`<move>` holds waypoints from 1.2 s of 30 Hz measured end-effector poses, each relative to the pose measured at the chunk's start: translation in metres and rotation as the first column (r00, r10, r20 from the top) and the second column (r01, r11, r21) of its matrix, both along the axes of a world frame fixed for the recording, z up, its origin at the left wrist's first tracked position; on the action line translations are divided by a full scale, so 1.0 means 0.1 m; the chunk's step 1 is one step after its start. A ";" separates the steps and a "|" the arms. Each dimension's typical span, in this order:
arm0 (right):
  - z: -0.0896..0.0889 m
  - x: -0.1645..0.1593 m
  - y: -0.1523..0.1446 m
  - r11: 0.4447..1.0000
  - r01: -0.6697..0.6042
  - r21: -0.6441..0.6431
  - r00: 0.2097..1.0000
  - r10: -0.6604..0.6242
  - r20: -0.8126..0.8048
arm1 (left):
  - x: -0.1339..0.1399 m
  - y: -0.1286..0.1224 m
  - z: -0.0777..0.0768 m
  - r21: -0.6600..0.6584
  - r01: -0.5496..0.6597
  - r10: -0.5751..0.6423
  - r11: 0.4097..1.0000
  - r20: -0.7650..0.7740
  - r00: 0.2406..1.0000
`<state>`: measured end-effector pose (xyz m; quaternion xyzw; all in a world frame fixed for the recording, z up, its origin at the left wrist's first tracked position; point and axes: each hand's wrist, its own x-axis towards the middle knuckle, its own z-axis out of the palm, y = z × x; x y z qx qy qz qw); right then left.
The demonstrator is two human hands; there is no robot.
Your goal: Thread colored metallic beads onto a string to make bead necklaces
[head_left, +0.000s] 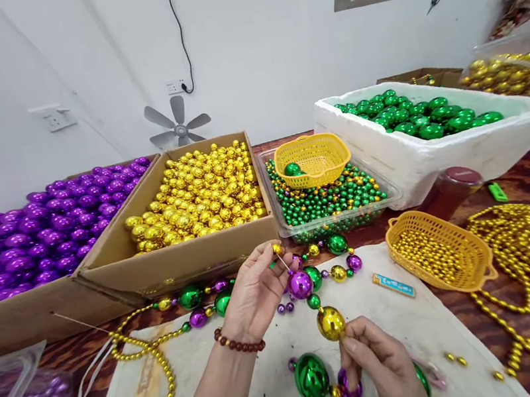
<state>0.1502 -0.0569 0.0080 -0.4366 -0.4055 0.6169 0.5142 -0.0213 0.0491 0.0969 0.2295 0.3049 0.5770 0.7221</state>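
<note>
1. While my left fingers (260, 254) pinch a small gold bead (277, 249), my right fingers (361, 346) grip a large shiny gold ball (332, 323).
2. Multicoloured beaded strand (301, 285) between them; stringing, I judge, needing tension next.

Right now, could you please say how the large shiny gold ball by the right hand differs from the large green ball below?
The green ball looks larger than the gold ball. The gold ball touches the right hand; the green ball touches neither hand. Both are shiny and reflective.

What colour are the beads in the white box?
Shiny green beads, clearest in the head view.
</note>
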 end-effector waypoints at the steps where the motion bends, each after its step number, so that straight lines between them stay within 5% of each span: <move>1: -0.01 0.00 0.00 1.000 0.002 -0.003 1.000 -0.002 0.003 | 0.01 -0.01 0.00 -0.001 -0.007 0.007 1.000 0.002 1.000; 12: -0.03 0.00 0.00 0.999 0.021 -0.030 1.000 -0.021 0.001 | 0.03 0.00 -0.11 0.087 -0.128 0.135 0.988 -0.073 0.988; 27: 0.02 -0.10 0.27 0.999 -0.031 0.011 0.996 0.030 0.083 | 0.17 -0.20 -0.22 0.072 -0.154 0.158 0.985 -0.059 0.986; 36: 0.21 -0.36 0.47 0.991 -0.111 0.071 0.993 0.107 0.057 | 0.29 -0.12 0.09 0.368 -0.420 0.501 0.830 -0.158 0.851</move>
